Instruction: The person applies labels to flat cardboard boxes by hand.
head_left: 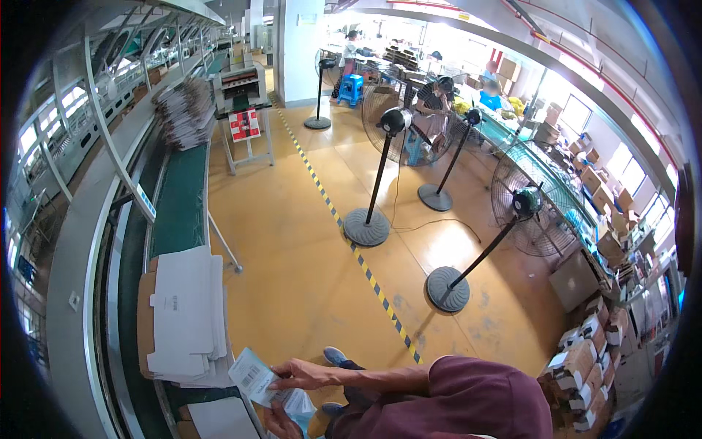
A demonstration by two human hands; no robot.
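My right hand (300,374) reaches in from the maroon sleeve, its fingers closed on a pale sheet of labels (250,374) with a printed barcode. Just below it, at the lower edge, my left hand (282,421) is partly cut off. Its fingers close on more whitish-blue label sheets (298,404), which lie between the two hands. Beside the sheets, a stack of flat white cartons (186,311) rests on the green conveyor belt (179,197). Another flat white carton (219,418) lies at the near end of the belt.
Several black pedestal fans (367,225) stand on the orange floor by a yellow-black striped line (362,267). A stack of flattened cardboard (186,113) and a machine (241,86) are farther along. Folded cartons (581,366) are piled at right. Other people (433,110) sit at far benches.
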